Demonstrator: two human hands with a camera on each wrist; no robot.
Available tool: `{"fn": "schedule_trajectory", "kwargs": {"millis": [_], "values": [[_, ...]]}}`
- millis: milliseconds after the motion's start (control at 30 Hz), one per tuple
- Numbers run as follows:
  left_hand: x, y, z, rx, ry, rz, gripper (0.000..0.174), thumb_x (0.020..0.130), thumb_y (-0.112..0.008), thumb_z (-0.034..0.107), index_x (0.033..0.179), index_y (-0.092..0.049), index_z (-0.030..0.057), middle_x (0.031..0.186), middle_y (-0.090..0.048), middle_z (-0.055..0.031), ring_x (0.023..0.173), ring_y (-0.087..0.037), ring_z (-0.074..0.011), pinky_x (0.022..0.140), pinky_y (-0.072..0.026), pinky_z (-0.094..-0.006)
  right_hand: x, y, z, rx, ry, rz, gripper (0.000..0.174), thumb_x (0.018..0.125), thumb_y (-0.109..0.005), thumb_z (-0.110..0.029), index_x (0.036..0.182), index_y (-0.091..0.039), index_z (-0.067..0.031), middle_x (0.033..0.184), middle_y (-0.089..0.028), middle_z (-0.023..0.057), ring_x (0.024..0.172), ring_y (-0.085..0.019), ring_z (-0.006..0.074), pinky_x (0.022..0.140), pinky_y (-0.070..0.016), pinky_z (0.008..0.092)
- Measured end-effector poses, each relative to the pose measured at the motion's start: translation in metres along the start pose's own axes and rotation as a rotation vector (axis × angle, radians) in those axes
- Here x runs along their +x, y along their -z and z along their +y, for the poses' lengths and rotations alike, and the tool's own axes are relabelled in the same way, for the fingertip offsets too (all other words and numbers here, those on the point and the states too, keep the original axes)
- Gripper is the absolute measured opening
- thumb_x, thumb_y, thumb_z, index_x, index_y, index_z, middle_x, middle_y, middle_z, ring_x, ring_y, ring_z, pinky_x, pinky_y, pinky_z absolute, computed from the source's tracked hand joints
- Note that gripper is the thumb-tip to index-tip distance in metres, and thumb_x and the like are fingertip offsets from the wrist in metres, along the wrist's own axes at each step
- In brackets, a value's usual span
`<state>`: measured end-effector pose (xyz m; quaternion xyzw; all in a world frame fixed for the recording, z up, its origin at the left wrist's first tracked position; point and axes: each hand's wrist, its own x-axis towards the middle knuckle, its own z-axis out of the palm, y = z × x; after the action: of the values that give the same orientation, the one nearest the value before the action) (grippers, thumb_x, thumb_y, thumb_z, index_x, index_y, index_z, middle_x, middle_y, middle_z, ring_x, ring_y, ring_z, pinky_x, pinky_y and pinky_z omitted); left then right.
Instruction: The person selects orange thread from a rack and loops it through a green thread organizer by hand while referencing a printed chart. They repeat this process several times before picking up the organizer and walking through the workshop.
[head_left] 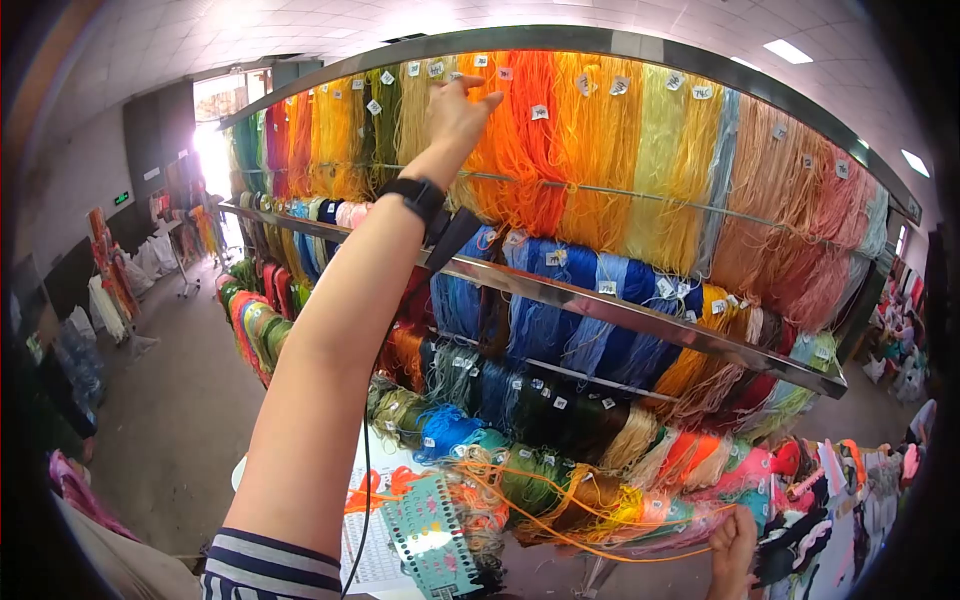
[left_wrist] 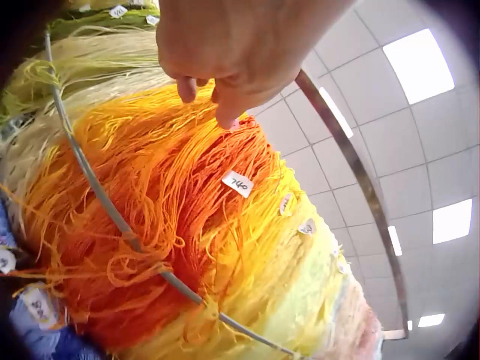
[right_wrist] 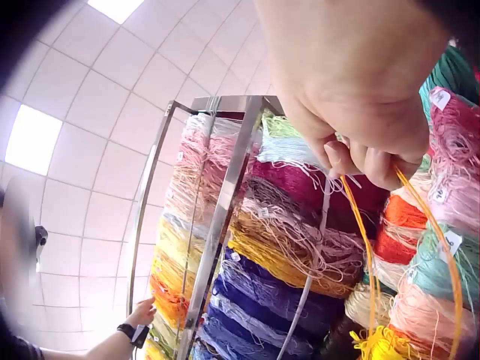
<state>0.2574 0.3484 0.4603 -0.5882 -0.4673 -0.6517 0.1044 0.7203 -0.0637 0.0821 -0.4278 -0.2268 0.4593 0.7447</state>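
Drawing one colour cleanly
Left hand (head_left: 455,112) pinches the orange skein (left_wrist: 187,225); right hand (head_left: 735,550) grips loose orange strands (right_wrist: 367,255). Better to pull slowly, avoiding tangles.

A person's left grip (head_left: 455,110), a black wrist strap (head_left: 412,195) below it, reached up to the orange skeins (head_left: 520,150) on the top row of a metal thread rack (head_left: 640,310), fingertips just beside the paper tags (head_left: 540,112). Low at the frame's edge, the right grip (head_left: 733,545) held an orange thread (head_left: 560,535) that trailed across the lowest skeins toward a teal perforated card (head_left: 430,535).
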Motion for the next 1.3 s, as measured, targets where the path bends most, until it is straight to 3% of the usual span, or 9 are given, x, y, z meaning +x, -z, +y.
{"fn": "schedule_trajectory", "kwargs": {"millis": [167,300,433,533,700,867,1033,1100,1300], "values": [[0.012,-0.01,-0.003,-0.034,0.123,-0.085,0.025,0.084,-0.071,0.031,0.096,-0.068,0.0093,0.096,-0.067,-0.0135,0.09,-0.066,-0.0241,0.078,-0.0524,-0.0382,0.002,-0.045,0.013,-0.035,-0.088,-0.063,0.016,0.098,-0.048,-0.015,0.083,-0.051,-0.0107,0.05,-0.029,-0.0064,0.037,-0.022,0.003,0.034,-0.0156,0.0202],[-0.036,0.022,0.011,-0.787,0.076,-0.245,0.016,0.089,-0.065,0.017,0.088,-0.067,0.0019,0.077,-0.068,-0.0083,0.069,-0.064,-0.0131,0.061,-0.0497,-0.0252,0.005,-0.099,0.02,-0.166,-0.145,-0.138,0.013,0.098,-0.049,-0.014,0.088,-0.054,-0.0084,0.054,-0.034,-0.0062,0.041,-0.026,0.0029,0.038,-0.0185,0.0202],[-0.154,0.072,0.039,-0.628,-0.028,-0.551,0.014,0.089,-0.064,0.013,0.087,-0.069,-0.0002,0.072,-0.067,-0.0054,0.06,-0.062,-0.0104,0.053,-0.0482,-0.0237,0.004,-0.183,0.036,-0.039,-0.151,-0.353,0.012,0.097,-0.054,-0.013,0.103,-0.059,-0.004,0.098,-0.061,0.0006,0.073,-0.048,0.0016,0.054,-0.032,0.0172],[-0.26,0.115,0.055,-0.538,-0.095,-0.723,0.013,0.087,-0.068,0.013,0.087,-0.07,-0.0005,0.066,-0.066,-0.0042,0.058,-0.062,-0.0092,0.053,-0.048,-0.0252,-0.012,-0.258,0.041,-0.119,-0.026,-0.56,0.031,0.097,-0.054,-0.013,0.125,-0.054,0.0002,0.122,-0.057,0.0052,0.107,-0.051,0.0088,0.083,-0.0392,0.0186],[-0.369,0.164,0.037,-0.621,0.335,-1.018,0.015,0.089,-0.067,0.015,0.084,-0.068,0.0005,0.063,-0.063,-0.0008,0.057,-0.06,-0.0081,0.051,-0.0462,-0.0245,-0.038,-0.31,0.081,-0.104,0.06,-0.69,0.012,0.093,-0.06,-0.01,0.093,-0.063,0.001,0.098,-0.056,0.0061,0.093,-0.057,0.0156,0.085,-0.0451,0.0281],[-0.427,0.223,-0.024,-0.714,0.548,-1.239,0.014,0.089,-0.066,0.015,0.091,-0.068,0.0012,0.08,-0.067,-0.0051,0.07,-0.063,-0.0102,0.063,-0.0493,-0.0245,-0.086,-0.242,0.12,0.225,-0.318,-0.691,0.012,0.1,-0.049,-0.02,0.094,-0.051,-0.0094,0.062,-0.041,-0.0041,0.051,-0.036,0.007,0.049,-0.0297,0.022],[-0.473,0.286,-0.141,-0.269,0.579,-1.059,0.013,0.084,-0.067,0.017,0.091,-0.072,0.0072,0.088,-0.069,-0.0087,0.072,-0.065,-0.0205,0.067,-0.0519,-0.0329,-0.106,0.007,0.134,-0.656,-0.569,0.017,0.019,0.097,-0.054,-0.024,0.085,-0.055,-0.0098,0.06,-0.039,-0.0063,0.05,-0.035,0.0041,0.048,-0.0275,0.021],[-0.47,0.308,-0.173,-0.04,0.655,-0.987,0.016,0.087,-0.065,0.019,0.096,-0.072,0.0073,0.084,-0.068,-0.0072,0.07,-0.063,-0.0154,0.066,-0.0507,-0.0295,-0.109,0.118,0.112,-1.247,0.043,0.267,0.022,0.092,-0.06,-0.021,0.077,-0.057,-0.0055,0.066,-0.053,-0.0011,0.061,-0.05,0.0088,0.056,-0.0393,0.0237],[-0.471,0.288,-0.164,-0.56,1.357,-0.96,0.019,0.093,-0.06,0.019,0.104,-0.067,0.0044,0.081,-0.066,0.0002,0.063,-0.056,-0.0044,0.053,-0.0415,-0.0187,-0.063,-0.059,0.098,-0.864,0.321,0.16,0.012,0.093,-0.054,-0.014,0.088,-0.059,-0.0034,0.083,-0.058,0.0008,0.072,-0.053,0.0096,0.066,-0.0445,0.0248]]}}
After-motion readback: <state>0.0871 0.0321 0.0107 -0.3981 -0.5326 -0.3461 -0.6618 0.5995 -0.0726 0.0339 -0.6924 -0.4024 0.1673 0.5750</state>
